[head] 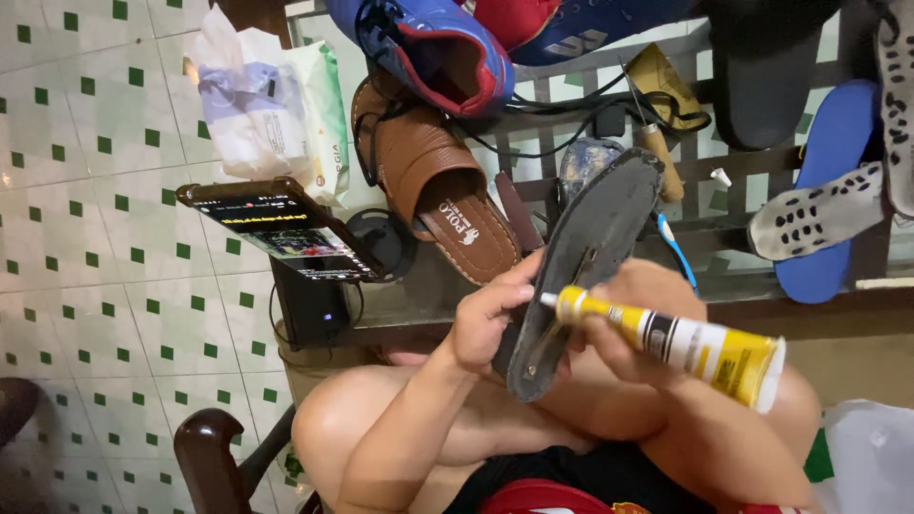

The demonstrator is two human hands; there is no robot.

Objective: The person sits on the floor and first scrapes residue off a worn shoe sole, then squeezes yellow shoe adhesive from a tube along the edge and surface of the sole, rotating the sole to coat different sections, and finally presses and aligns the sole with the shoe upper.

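My left hand (487, 319) grips the lower edge of a worn grey shoe sole (586, 252), held up on edge in front of me. My right hand (633, 319) holds a yellow glue tube (681, 345), its white nozzle touching the inner face of the sole near a long slit. The tube slants down to the right. Both my knees show below the hands.
A low glass-topped table (724, 281) carries a brown sandal (438, 186), a blue and red sports shoe (438, 48), blue insoles (828, 162), dotted socks, cables and an awl. A phone (281, 228) stands propped at the left. Plastic packets lie on the green-dotted tile floor (95, 238).
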